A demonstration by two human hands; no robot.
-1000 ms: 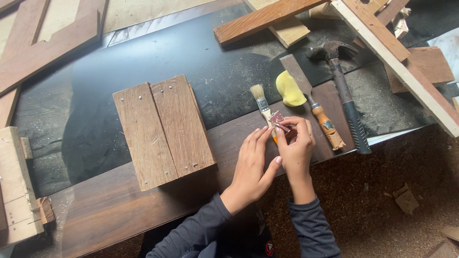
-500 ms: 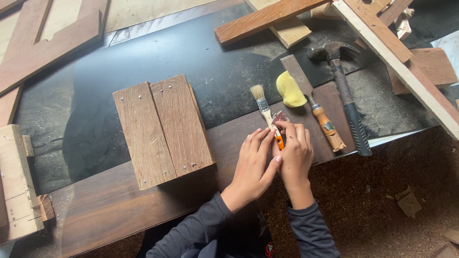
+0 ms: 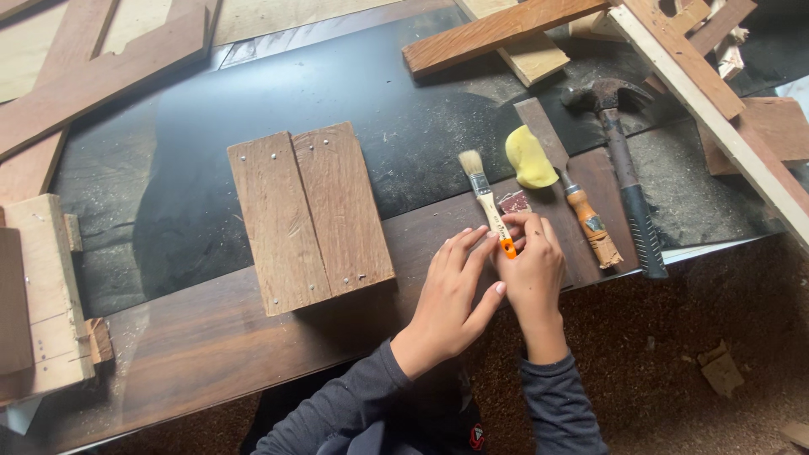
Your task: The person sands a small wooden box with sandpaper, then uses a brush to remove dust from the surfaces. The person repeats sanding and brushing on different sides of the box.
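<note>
A small paintbrush point(image 3: 482, 192) with pale bristles, a wooden handle and an orange end lies on the dark plank point(image 3: 211, 345) at the bench's near edge. My right hand point(image 3: 533, 274) curls its fingers around the orange end. My left hand point(image 3: 451, 295) lies flat beside it, fingers apart, with its fingertips against the handle. A small reddish-brown scrap point(image 3: 514, 202) rests on the plank just beyond my right fingertips. A wooden panel of two nailed boards point(image 3: 308, 215) sits left of my hands.
Right of the brush lie a yellow sponge point(image 3: 529, 157), a wooden-handled tool point(image 3: 590, 226) and a claw hammer point(image 3: 622, 143). Loose boards and offcuts point(image 3: 497, 29) ring the black bench top point(image 3: 396, 93). A pale wooden block point(image 3: 42, 295) stands at the left. Sawdust covers the floor point(image 3: 699, 337).
A second ago my right fingertips held the reddish-brown scrap; now it lies on the plank. Both hands have closed in on the brush's orange end.
</note>
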